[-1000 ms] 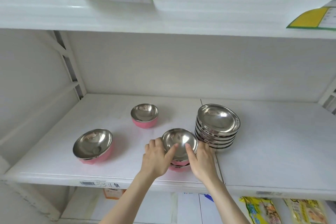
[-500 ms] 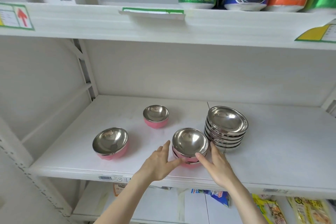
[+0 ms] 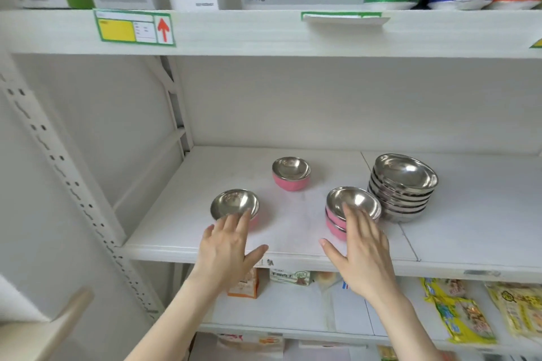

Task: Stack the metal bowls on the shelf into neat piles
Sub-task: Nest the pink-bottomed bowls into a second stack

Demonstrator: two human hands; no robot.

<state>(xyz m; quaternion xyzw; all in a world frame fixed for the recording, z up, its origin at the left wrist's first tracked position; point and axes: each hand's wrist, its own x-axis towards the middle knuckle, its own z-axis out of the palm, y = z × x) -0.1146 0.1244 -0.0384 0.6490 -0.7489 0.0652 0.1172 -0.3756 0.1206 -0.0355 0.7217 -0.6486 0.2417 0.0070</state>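
On the white shelf [image 3: 293,231] stand a short pile of pink-sided metal bowls [image 3: 350,208], a tall pile of plain metal bowls [image 3: 403,187] just right of it, a single pink bowl [image 3: 290,173] farther back, and another single pink bowl [image 3: 234,205] at the front left. My left hand [image 3: 228,246] is spread open just in front of the front-left bowl, its fingertips at the rim. Open as well, my right hand [image 3: 360,252] hovers in front of the short pink pile and holds nothing.
The upper shelf [image 3: 264,32] carries boxes and drink cans, with price labels on its edge. A slotted upright [image 3: 67,184] stands at the left. Snack packets [image 3: 457,311] and cartons lie on the lower shelf under my arms.
Both hands have let go of the short pink pile. My left hand moved left toward the front-left bowl, my right hand drew back, and the view shifted left and upward.
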